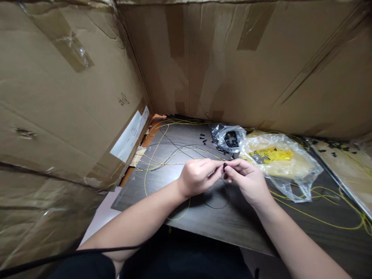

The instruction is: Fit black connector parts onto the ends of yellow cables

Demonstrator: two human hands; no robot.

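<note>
As the right hand (pixel 250 180) pinches a small black piece (pixel 224 165), stubby and partly hidden, between thumb and fingertips, the left hand (pixel 197 176) bunches its fingers just beside it; whether these grip anything, I cannot tell.

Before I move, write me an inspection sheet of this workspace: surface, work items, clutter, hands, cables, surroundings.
Surface: dark wood-grain tabletop.
Work items: small black piece at the fingertips; yellow strands looping across the tabletop.
Clutter: loose black pieces near one clear bag; yellow pieces in a larger bag.
Hands: right hand pinches the small black piece; left hand meets it, grip unclear.
Cables: black cord crosses lower left.
Surroundings: cardboard walls, left and far side.
</note>
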